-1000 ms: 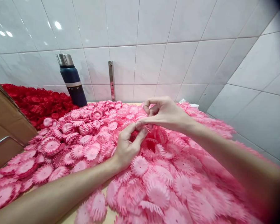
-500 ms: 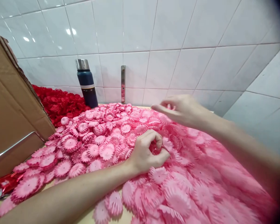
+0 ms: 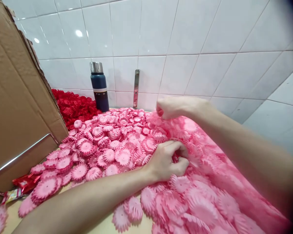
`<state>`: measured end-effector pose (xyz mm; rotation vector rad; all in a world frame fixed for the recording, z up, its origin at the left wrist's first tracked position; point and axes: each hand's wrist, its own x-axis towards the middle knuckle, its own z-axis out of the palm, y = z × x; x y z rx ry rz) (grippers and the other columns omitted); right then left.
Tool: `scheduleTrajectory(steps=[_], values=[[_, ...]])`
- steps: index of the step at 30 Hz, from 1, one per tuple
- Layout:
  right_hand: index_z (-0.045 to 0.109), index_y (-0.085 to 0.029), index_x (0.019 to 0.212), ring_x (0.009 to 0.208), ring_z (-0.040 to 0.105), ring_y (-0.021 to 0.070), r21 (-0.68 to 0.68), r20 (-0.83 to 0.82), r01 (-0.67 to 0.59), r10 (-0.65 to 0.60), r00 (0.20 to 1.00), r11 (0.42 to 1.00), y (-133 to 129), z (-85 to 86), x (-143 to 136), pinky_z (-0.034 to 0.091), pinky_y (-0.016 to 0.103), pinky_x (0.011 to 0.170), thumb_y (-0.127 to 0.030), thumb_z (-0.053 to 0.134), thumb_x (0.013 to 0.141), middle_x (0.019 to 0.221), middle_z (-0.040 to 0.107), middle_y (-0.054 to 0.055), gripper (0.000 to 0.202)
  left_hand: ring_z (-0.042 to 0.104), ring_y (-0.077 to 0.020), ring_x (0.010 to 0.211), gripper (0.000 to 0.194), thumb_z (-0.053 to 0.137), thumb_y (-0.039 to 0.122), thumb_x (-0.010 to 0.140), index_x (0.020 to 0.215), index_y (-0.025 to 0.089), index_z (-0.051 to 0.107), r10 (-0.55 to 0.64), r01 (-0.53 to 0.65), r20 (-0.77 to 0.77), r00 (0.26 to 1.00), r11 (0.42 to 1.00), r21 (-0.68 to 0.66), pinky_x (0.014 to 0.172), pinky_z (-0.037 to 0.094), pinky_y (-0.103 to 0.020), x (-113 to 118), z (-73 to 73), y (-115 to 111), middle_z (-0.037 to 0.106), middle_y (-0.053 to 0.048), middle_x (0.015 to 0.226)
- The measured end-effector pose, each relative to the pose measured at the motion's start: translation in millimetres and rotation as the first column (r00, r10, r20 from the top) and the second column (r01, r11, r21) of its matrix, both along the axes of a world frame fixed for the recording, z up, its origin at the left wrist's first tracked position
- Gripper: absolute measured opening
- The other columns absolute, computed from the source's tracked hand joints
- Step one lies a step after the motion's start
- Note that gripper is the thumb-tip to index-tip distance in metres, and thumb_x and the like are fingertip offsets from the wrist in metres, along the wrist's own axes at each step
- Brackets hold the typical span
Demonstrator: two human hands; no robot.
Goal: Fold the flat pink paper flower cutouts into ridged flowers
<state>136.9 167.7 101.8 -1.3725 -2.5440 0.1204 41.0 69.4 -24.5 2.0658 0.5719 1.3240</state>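
Note:
Pink scalloped discs with fringed, petal-like edges lie heaped across the table, some with a tiny hole in the middle. My left hand rests low in the heap, thumb and forefinger pinched together among the discs; what is between the fingertips is hidden. Farther back and to the right, my right hand is held just above the heap with its fingers curled closed. A little pink shows at its fingers, too blurred to identify. Blurred pink pieces lie right beneath it.
A cardboard box with a metal rod across it stands on the left. Behind it are red fringed pieces and a dark blue bottle. A metal strip is on the tiled wall. Red wrappers lie front left.
The view has swung slightly left, so the scene sits farther right. My right hand has moved left relative to the heap and curled more tightly. My left hand stays pinched among the discs.

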Motion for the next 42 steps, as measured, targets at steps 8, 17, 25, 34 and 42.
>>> scheduleTrajectory(steps=[8, 17, 25, 34, 42], values=[[0.07, -0.022, 0.092, 0.076, 0.062, 0.0169, -0.006, 0.162, -0.238, 0.236, 0.958, 0.971, -3, -25.1, -32, 0.044, 0.026, 0.061, -0.019, 0.062, 0.076, 0.089, 0.069, 0.005, 0.018, 0.053, -0.0139, 0.062, 0.013, 0.05, 0.006, 0.062, 0.064, 0.019, 0.047, -0.01, 0.01, -0.02, 1.0, 1.0, -0.004, 0.062, 0.045, -0.026, 0, 0.2, 0, 0.057, -0.001, 0.066], [0.068, -0.021, 0.092, 0.07, 0.062, 0.0193, -0.049, 0.306, -0.031, 0.044, 0.951, 0.998, 14, -52.0, -19, 0.042, 0.027, 0.056, -0.044, 0.07, 0.07, 0.083, 0.067, 0.008, 0.032, 0.049, -0.0118, 0.059, 0.013, 0.049, 0.006, 0.063, 0.065, 0.018, 0.046, -0.033, 0.033, -0.013, 0.999, 0.999, 0.006, 0.057, 0.041, -0.024, -1, 0.5, 0, 0.053, 0.0, 0.066], [0.068, -0.017, 0.089, 0.073, 0.062, 0.0202, 0.035, 0.241, -0.018, 0.009, 0.97, 0.999, 14, -43.3, -27, 0.042, 0.028, 0.061, -0.036, 0.052, 0.086, 0.085, 0.068, 0.011, 0.025, 0.049, -0.0113, 0.058, 0.013, 0.048, 0.005, 0.063, 0.065, 0.018, 0.047, -0.039, 0.039, -0.003, 0.999, 0.999, -0.007, 0.056, 0.041, -0.024, 0, 0.9, 0, 0.054, 0.0, 0.066], [0.069, -0.013, 0.087, 0.087, 0.061, 0.0212, 0.11, 0.106, -0.081, 0.069, 0.992, 0.991, 20, -42.8, -50, 0.043, 0.029, 0.076, -0.012, 0.055, 0.077, 0.095, 0.069, 0.013, 0.016, 0.047, -0.0098, 0.055, 0.013, 0.049, 0.005, 0.063, 0.064, 0.017, 0.047, -0.007, 0.007, -0.005, 1.0, 0.999, -0.038, 0.053, 0.04, -0.021, 0, -0.8, 1, 0.054, 0.001, 0.064], [0.063, -0.016, 0.073, 0.072, 0.065, 0.0187, -0.174, -0.403, -0.112, 0.033, 0.915, 0.978, -31, 13.3, 13, 0.049, 0.027, 0.058, -0.022, 0.057, 0.075, 0.081, 0.071, 0.008, 0.009, 0.053, -0.0126, 0.065, 0.01, 0.052, 0.007, 0.069, 0.073, 0.017, 0.052, 0.134, -0.123, 0.083, 0.987, 0.984, -0.129, 0.062, 0.044, -0.025, 2, 2.9, 1, 0.058, -0.001, 0.072]])
